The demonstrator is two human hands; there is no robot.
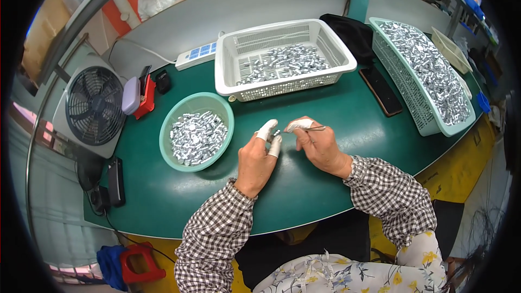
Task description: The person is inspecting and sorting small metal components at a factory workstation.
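Note:
Between the thumb and finger of my left hand [257,158] is a small silvery metal part [276,133], held above the green table [293,195]. White finger covers sit on those fingertips. My right hand [321,145] grips a thin metal tool [316,128], whose tip reaches toward the part; its exact kind is too small to tell. Left of my left hand stands a round light-green bowl [230,125] holding many small silvery metal parts [197,137]. Beyond my hands, a white plastic basket [287,91] has more such parts scattered over its bottom.
At the right, a pale-green basket [399,89] is heaped with metal parts, beside a phone [381,91]. A fan [95,104] stands at the left edge. Near the back divider are a power strip [196,56], a black cloth [347,32] and a teal bottle [358,5]. Other people sit beyond.

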